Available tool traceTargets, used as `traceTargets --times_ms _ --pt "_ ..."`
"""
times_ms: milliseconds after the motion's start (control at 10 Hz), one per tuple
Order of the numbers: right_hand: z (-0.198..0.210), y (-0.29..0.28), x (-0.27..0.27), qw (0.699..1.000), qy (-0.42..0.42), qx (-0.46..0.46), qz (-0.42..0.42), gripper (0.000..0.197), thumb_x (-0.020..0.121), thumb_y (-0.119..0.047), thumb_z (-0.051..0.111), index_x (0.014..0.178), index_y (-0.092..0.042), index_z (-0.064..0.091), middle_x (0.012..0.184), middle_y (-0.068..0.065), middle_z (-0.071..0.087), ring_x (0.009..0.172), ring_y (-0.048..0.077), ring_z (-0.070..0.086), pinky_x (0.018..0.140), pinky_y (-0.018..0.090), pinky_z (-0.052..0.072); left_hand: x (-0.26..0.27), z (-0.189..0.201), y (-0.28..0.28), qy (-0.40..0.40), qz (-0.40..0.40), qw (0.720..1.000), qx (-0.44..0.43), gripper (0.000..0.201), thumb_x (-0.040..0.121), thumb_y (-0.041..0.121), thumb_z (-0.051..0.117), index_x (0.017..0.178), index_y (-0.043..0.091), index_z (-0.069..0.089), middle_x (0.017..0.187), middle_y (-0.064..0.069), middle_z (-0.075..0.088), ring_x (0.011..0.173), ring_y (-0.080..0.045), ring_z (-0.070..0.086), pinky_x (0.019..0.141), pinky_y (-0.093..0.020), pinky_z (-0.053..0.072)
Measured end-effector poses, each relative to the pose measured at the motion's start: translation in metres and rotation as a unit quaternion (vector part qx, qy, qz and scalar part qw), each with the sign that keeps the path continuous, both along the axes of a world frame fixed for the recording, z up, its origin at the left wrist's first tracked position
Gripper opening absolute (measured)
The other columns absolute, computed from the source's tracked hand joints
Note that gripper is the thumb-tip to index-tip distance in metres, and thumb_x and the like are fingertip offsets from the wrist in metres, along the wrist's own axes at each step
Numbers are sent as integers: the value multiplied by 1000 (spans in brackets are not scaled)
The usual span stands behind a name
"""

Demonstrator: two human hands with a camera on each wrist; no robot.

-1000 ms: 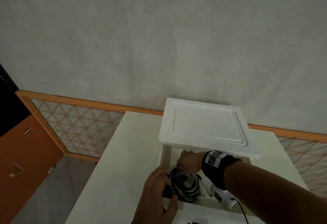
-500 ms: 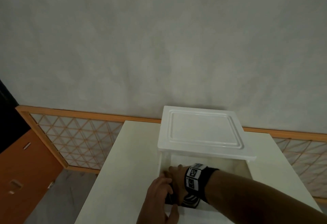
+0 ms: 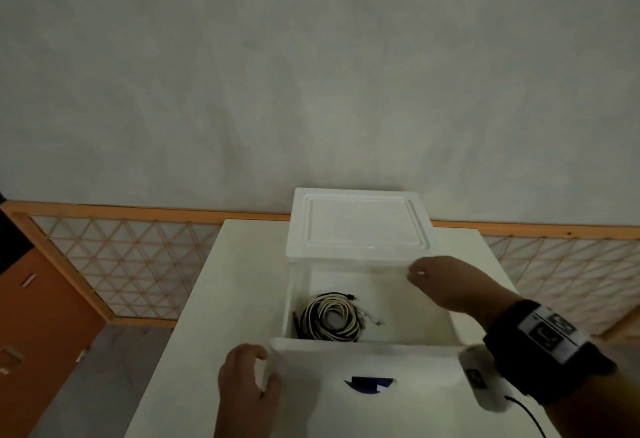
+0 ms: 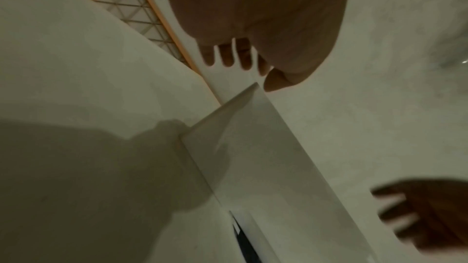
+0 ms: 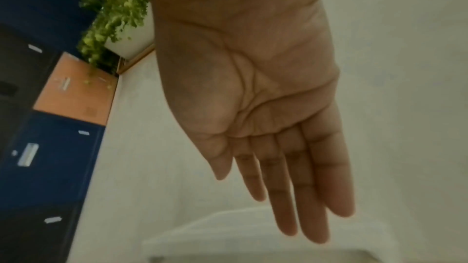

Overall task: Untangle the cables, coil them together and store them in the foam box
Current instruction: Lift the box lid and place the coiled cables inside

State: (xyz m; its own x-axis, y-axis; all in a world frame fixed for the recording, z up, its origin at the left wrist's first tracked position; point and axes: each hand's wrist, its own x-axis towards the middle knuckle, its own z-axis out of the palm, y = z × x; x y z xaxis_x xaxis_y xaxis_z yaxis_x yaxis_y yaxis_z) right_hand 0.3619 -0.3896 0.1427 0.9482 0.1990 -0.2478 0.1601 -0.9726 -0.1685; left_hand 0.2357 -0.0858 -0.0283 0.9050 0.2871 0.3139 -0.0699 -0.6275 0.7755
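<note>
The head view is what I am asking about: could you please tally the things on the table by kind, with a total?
Foam box: 1
Foam lid, resting across the box's far end: 1
Coiled cable bundle, black and white, inside the box: 1
Total: 3

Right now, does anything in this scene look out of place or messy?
Not much. The coiled cables lie loose on the floor of the foam box, a few plug ends poking out of the coil. The lid sits shifted back, covering only the far part of the box. Neither the left hand nor the right hand holds anything.
</note>
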Motion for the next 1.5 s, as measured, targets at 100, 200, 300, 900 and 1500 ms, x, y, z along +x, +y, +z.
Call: traceTargets --times_ms 100,200,300,900,1500 --pt "-39 -41 -38 994 27 -79 -69 34 99 -42 35 95 -16 57 92 -2 59 103 18 59 84 25 42 -14 4 -7 233 -1 970 -65 18 63 38 61 78 33 53 93 2 59 86 -21 59 72 -29 42" --pt "-64 -60 -70 960 109 67 -249 44 97 -46 40 82 -8 59 66 1 61 62 17 62 57 22 42 -17 8 -20 376 -36 910 -171 20 69 25 67 86 22 59 93 -3 65 86 -19 61 72 -27 43" --pt "-77 -56 -93 864 170 244 -405 53 94 -52 43 89 -1 58 72 11 67 55 22 62 60 30 52 -16 18 -32 394 0 843 -366 18 63 26 69 77 14 69 73 -6 60 71 -23 54 65 -30 39" --pt "-101 11 -96 264 94 834 -475 70 86 -60 50 146 -41 19 155 12 20 122 61 37 97 72 30 31 33 -50 257 81 701 -660 9 89 1 48 86 7 54 84 -8 49 83 -27 53 78 -40 49" --pt "-123 15 -70 322 102 817 -467 73 85 -69 41 147 -41 15 159 3 14 137 46 27 104 67 27 35 16 -70 240 -12 818 -522 50 94 1 45 137 24 37 123 1 58 102 -9 57 79 -23 43"
